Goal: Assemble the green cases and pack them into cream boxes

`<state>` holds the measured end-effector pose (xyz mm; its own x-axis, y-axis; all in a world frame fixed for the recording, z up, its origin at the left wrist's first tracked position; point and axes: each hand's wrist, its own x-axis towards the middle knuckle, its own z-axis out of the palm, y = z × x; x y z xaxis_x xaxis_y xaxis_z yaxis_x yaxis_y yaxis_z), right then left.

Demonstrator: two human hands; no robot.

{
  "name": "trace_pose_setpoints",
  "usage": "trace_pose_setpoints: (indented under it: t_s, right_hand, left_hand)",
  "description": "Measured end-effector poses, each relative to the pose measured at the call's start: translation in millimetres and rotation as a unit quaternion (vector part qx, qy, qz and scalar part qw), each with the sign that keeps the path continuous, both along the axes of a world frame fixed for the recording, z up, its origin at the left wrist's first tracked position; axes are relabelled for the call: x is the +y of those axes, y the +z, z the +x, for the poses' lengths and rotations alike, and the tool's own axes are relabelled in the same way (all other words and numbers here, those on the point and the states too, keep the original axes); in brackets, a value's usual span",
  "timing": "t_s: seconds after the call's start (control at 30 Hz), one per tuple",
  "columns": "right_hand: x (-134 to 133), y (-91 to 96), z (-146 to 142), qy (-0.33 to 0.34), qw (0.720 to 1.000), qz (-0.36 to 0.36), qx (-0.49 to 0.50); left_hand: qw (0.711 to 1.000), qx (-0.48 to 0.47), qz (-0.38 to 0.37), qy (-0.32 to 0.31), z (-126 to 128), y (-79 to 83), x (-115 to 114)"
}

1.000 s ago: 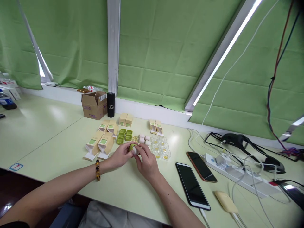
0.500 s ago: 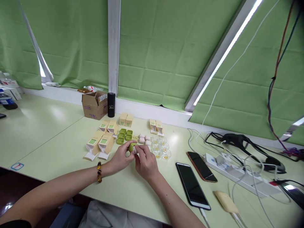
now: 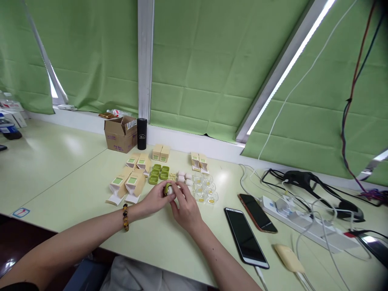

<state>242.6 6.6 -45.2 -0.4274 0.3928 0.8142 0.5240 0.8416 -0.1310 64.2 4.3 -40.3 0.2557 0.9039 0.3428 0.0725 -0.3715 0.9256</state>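
Low over the table, my left hand point(image 3: 154, 199) is closed around a small green square cup point(image 3: 166, 188). A whitish soft-looking piece point(image 3: 170, 191) sits at the cup's opening, partly hidden by fingers. My right hand point(image 3: 187, 207) pinches at that piece, its fingertips meeting those of the left. Just beyond the hands are several matching green cups point(image 3: 154, 179), small yellow pieces point(image 3: 172, 176) and pinkish-white blocks point(image 3: 181, 178). Several clear plastic cups with yellow centres point(image 3: 200, 197) stand right of my right hand.
Cream cartons with open flaps point(image 3: 135, 184) lie left of the cups, and more cartons point(image 3: 160, 152) stand behind. A cardboard box point(image 3: 119, 137) and black tumbler point(image 3: 142, 134) are at the back. Two phones point(image 3: 246, 236), a power strip point(image 3: 306, 222) and cables occupy the right.
The green cup has turned in my left hand, so its opening and the whitish piece face the right hand more. My right fingers have shifted slightly over the piece.
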Motion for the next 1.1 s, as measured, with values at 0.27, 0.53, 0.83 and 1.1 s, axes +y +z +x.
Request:
trace_pose_setpoints:
  t_s: [0.27,0.53,0.83,1.1]
  right_hand:
    - [4.3,-2.2,0.8,-0.029,0.999,-0.011,0.013]
    - [4.6,-3.3,-0.6,-0.025,0.999,-0.027,0.024]
    - [5.2,-4.9,-0.9,-0.022,0.999,-0.032,0.028]
    - [5.4,-5.2,-1.2,-0.026,0.999,-0.034,0.026]
  left_hand:
    - [0.996,-0.065,-0.041,-0.048,-3.8,-0.9,6.0]
    - [0.989,-0.104,-0.061,-0.09,-5.2,-0.4,5.3]
    - [0.987,-0.11,-0.064,-0.095,-4.2,1.6,4.0]
    - [0.988,-0.104,-0.059,-0.093,-4.1,2.9,3.7]
